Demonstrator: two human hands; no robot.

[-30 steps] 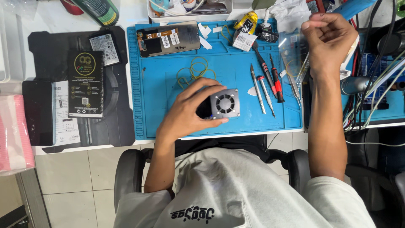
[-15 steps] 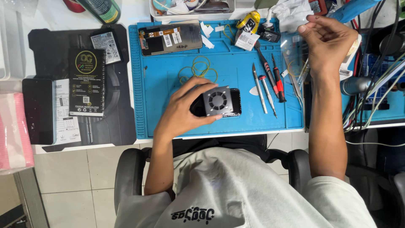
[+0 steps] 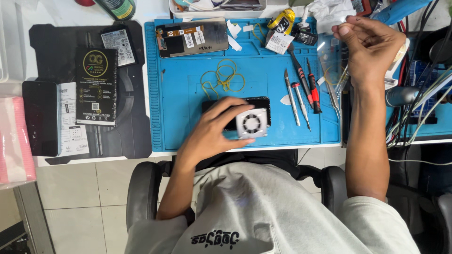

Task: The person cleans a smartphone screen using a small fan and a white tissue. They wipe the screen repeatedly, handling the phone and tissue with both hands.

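My left hand (image 3: 214,131) lies on a black phone (image 3: 261,104) on the blue work mat (image 3: 179,117), fingers against a small square white fan unit (image 3: 252,123) sitting on the phone's near end. My right hand (image 3: 372,47) is raised over the mat's far right corner, its fingertips pinched on a clear plastic film (image 3: 329,59) that hangs down from it. Much of the phone is hidden under my left hand.
An opened phone body (image 3: 190,37) lies at the mat's back, yellow rubber bands (image 3: 223,77) in the middle, screwdrivers and a red-handled tool (image 3: 303,91) at the right. A black box (image 3: 96,87) and dark phone (image 3: 41,117) sit on a black mat at left. Cables (image 3: 414,117) crowd the right.
My left hand has shifted the phone and fan unit slightly and turned the fan squarer to the mat's edge. My right hand stays raised with the film, fingers a little closer.
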